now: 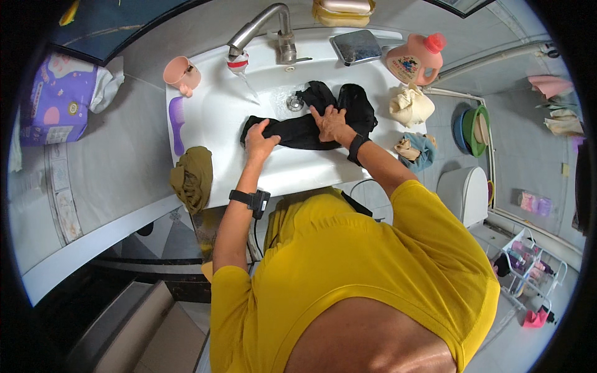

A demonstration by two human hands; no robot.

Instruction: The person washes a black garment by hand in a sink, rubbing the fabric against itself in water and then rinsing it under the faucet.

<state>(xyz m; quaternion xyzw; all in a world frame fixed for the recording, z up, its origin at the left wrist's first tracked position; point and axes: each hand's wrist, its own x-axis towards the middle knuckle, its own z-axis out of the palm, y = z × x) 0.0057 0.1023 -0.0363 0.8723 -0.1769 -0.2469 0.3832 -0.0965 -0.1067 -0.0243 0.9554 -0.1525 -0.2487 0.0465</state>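
Note:
A black cloth garment [298, 132] lies stretched and bunched in a white washbasin [219, 163]. At its left end my left hand [261, 141] grips the fabric between thumb and fingers. My right hand [329, 124] rests on the middle of the garment with its fingers spread; whether it pinches any cloth is hard to tell. More of the black fabric is heaped beyond and to the right of that hand, beside the metal drain [295, 103]. From the faucet [261, 28], water runs into the basin through a red-and-clear nozzle [238, 64].
On the basin's left rim are a pink cup [179, 73], a purple comb [177, 126] and an olive cloth [193, 179]. Along the right stand a pink detergent bottle [413, 60], a cream cloth [411, 106] and a blue-grey cloth [419, 151]. A toilet [464, 196] is farther right.

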